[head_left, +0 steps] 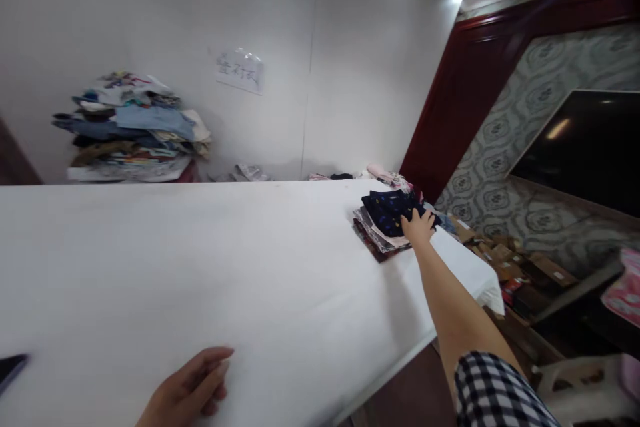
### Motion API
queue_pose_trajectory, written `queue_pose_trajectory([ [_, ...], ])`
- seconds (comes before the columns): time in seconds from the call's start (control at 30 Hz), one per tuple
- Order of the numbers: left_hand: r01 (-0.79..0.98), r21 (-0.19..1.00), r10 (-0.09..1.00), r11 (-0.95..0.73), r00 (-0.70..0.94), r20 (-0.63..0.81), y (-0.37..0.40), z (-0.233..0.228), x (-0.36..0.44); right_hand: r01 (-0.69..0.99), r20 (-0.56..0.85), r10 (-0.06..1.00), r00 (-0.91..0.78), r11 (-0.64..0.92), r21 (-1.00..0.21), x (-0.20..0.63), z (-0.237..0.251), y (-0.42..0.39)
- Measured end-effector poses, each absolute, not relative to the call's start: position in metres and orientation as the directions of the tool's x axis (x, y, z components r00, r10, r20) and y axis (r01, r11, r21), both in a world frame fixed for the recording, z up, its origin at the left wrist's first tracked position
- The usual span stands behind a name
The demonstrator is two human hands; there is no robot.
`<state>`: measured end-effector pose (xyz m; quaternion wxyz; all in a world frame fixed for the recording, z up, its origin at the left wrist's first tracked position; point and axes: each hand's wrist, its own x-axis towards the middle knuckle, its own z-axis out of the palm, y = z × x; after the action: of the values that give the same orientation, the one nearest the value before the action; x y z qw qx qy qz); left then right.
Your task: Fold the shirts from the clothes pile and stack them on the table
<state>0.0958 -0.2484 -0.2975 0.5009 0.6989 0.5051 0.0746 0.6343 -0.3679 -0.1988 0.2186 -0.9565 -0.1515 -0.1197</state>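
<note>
Bracing flat and loosely spread on the white table [225, 267], the left hand [187, 390] holds nothing; beyond it, at the table's far right corner, the right hand [417, 227] presses the dark printed garment [387, 208] atop the folded stack [377, 233], best kept squared

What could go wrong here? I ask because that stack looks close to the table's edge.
1. The stack of folded clothes sits near the far right corner of the table; a push from the right hand might tip pieces over the edge toward the boxes below.
2. The arm is stretched far out while the left hand rests flat, so the hold on the dark top garment is probably weak.
</note>
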Motion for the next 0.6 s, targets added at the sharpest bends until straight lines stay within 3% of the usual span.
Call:
queue_pose_trajectory([
  [0.07, 0.487, 0.869, 0.791, 0.083, 0.499, -0.355, -0.252, -0.290, 0.101, 0.529, 0.402, 0.408, 0.819, -0.809, -0.257, 0.627, -0.200, -0.367],
  [0.13, 0.389, 0.913, 0.800, 0.123, 0.506, -0.324, -0.256, -0.284, 0.104, 0.623, 0.356, 0.535, 0.766, -0.755, -0.204, 0.620, -0.206, -0.366],
  [0.2, 0.334, 0.933, 0.797, 0.137, 0.522, -0.304, -0.261, -0.280, 0.106, 0.650, 0.378, 0.556, 0.741, -0.734, -0.195, 0.613, -0.217, -0.363],
  [0.27, 0.293, 0.944, 0.793, 0.154, 0.533, -0.295, -0.266, -0.277, 0.107, 0.723, 0.592, 0.497, 0.634, -0.653, -0.226, 0.601, -0.235, -0.353],
  [0.33, 0.258, 0.948, 0.793, 0.186, 0.531, -0.300, -0.269, -0.274, 0.108, 0.891, 0.708, 0.553, 0.440, -0.366, -0.268, 0.578, -0.260, -0.334],
  [0.4, 0.209, 0.955, 0.800, 0.210, 0.526, -0.290, -0.270, -0.270, 0.106, 0.933, 0.672, 0.686, 0.280, -0.032, -0.357, 0.538, -0.286, -0.312],
  [0.43, 0.182, 0.961, 0.804, 0.208, 0.528, -0.273, -0.269, -0.266, 0.104, 0.903, 0.622, 0.742, 0.249, 0.054, -0.425, 0.513, -0.297, -0.302],
  [0.6, 0.102, 0.993, 0.864, 0.066, 0.492, -0.108, -0.245, -0.237, 0.069, 0.756, 0.376, 0.921, 0.105, 0.172, -0.631, 0.390, -0.313, -0.269],
])
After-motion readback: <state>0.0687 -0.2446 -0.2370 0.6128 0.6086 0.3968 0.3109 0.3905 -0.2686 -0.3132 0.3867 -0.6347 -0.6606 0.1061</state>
